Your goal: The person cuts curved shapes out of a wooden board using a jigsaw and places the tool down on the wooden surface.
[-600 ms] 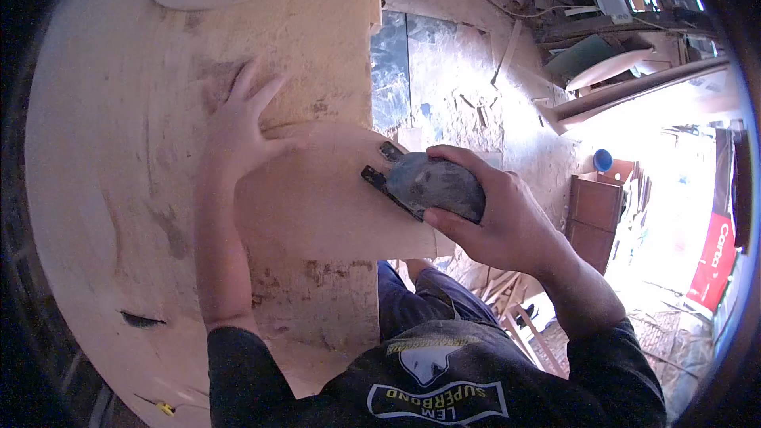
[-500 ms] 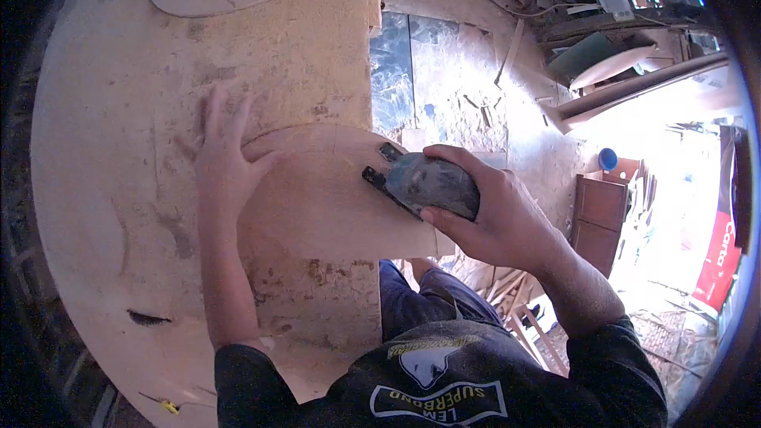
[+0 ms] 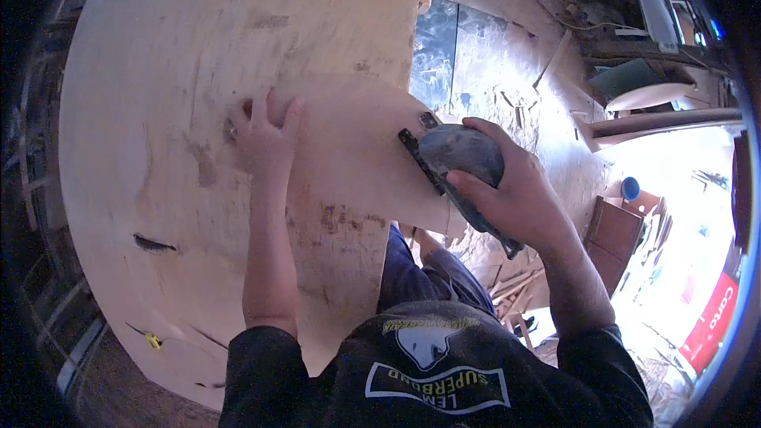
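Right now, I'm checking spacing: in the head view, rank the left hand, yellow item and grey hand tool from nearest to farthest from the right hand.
1. Grey hand tool: in the right hand itself.
2. Left hand: off to the left.
3. Yellow item: lower left of the view.

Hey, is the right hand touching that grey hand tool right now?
Touching. The head view shows the right hand wrapped around the grey hand tool, with thumb and forefinger against opposite sides of its body.
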Tool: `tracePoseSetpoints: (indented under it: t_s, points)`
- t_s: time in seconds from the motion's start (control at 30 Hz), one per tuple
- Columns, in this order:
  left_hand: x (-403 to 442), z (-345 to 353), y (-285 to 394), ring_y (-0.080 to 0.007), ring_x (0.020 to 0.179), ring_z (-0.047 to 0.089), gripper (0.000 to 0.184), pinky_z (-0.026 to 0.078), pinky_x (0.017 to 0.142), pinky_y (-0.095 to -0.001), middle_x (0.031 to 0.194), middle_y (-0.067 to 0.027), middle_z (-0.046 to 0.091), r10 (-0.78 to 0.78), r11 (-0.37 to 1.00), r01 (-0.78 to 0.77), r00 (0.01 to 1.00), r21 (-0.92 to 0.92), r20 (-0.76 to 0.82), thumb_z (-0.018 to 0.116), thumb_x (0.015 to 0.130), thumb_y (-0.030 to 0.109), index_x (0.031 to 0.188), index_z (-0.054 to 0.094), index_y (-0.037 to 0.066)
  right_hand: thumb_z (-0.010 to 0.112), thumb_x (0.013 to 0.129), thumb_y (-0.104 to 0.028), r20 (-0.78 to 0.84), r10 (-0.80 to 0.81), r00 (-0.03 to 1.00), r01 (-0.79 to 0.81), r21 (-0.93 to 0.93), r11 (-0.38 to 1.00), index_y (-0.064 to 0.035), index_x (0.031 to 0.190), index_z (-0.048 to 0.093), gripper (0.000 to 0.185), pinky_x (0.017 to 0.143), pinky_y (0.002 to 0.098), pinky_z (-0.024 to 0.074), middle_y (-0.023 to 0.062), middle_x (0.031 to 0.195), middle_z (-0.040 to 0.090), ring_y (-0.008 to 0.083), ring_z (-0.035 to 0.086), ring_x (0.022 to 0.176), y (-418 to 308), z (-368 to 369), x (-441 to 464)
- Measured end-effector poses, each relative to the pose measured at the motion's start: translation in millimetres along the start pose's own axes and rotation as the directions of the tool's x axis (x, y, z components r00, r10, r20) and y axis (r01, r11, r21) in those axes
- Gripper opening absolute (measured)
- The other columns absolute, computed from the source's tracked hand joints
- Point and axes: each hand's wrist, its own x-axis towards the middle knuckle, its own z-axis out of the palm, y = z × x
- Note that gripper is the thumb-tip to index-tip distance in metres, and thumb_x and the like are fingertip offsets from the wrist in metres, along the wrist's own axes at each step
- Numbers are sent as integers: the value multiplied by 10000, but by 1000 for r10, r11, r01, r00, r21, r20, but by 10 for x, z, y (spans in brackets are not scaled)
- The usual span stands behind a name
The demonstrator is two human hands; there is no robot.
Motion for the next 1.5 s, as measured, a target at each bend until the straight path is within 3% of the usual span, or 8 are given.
tracePoseSetpoints:
  t_s: [0.1, 0.17, 0.27, 0.47, 0.53, 0.67, 0.77, 1.5]
  points:
    - [106, 0, 230, -417, 1201, 592, 658, 503, 981, -528, 1298, -218, 594, 40, 987, -33, 998, -157, 41, 754, 887, 615, 1311, 695, 115, 798, 903, -291, -54, 124, 991, -116, 132, 984, -71, 1452, 558, 638, 1006, 450, 553, 281, 1165, 740, 407, 728, 1146, 84, 50, -164]
    - [209, -98, 485, -433, 1185, 600, 663, 487, 1021, -535, 1273, -211, 650, 82, 984, -67, 993, -166, 84, 768, 879, 611, 1290, 704, 96, 796, 909, -299, -90, 197, 976, -184, 143, 973, -68, 1472, 547, 657, 1016, 432, 547, 256, 1195, 740, 368, 726, 1160, 221, 96, -295]
    - [257, 134, 656, -403, 1171, 596, 613, 504, 954, -544, 1248, -192, 595, 222, 971, -212, 972, -114, 74, 760, 887, 604, 1206, 702, 84, 791, 920, -297, -131, 283, 950, -244, 256, 935, -50, 1491, 531, 674, 1025, 411, 540, 223, 1227, 738, 311, 721, 1161, 385, 182, -483]
    - [223, 359, 921, -391, 1063, 649, 597, 543, 874, -525, 1181, -173, 612, 275, 948, -267, 961, -176, 22, 765, 869, 631, 1084, 698, 78, 796, 934, -256, -152, 440, 885, -345, 420, 839, -40, 1520, 499, 692, 795, 317, 584, 149, 1178, 729, 197, 719, 935, 384, 322, -768]
    - [217, 453, 873, -392, 1036, 658, 479, 552, 852, -508, 1136, -168, 626, 302, 926, -299, 953, -230, -23, 773, 890, 522, 1016, 700, 66, 794, 939, -250, -131, 493, 860, -384, 470, 795, -46, 1526, 491, 691, 671, 270, 568, 126, 1140, 725, 145, 695, 808, 320, 321, -748]
    - [290, 436, 857, -427, 887, 693, 433, 572, 761, -505, 929, -192, 710, 358, 880, -362, 931, -306, -70, 815, 874, 462, 940, 723, 45, 780, 952, -228, -191, 446, 875, -335, 427, 840, -38, 1523, 483, 671, 577, 237, 518, 116, 1114, 717, 99, 635, 687, 358, 378, -723]
    - [212, 304, 931, -383, 988, 648, 360, 524, 882, -470, 1072, -174, 647, 298, 853, -301, 952, -426, -76, 892, 762, 240, 1035, 738, 63, 770, 957, -213, -180, 451, 874, -350, 410, 842, -27, 1521, 477, 663, 582, 240, 520, 123, 1125, 715, 105, 632, 676, 371, 337, -719]
    - [266, 139, 927, -385, 1009, 679, 448, 554, 890, -449, 1093, -187, 689, 465, 808, -439, 885, -394, -31, 919, 729, 248, 1055, 747, -6, 781, 936, -150, -161, 415, 895, -318, 421, 849, -26, 1518, 482, 666, 629, 238, 510, 134, 1212, 696, 113, 631, 748, 401, 295, -696]
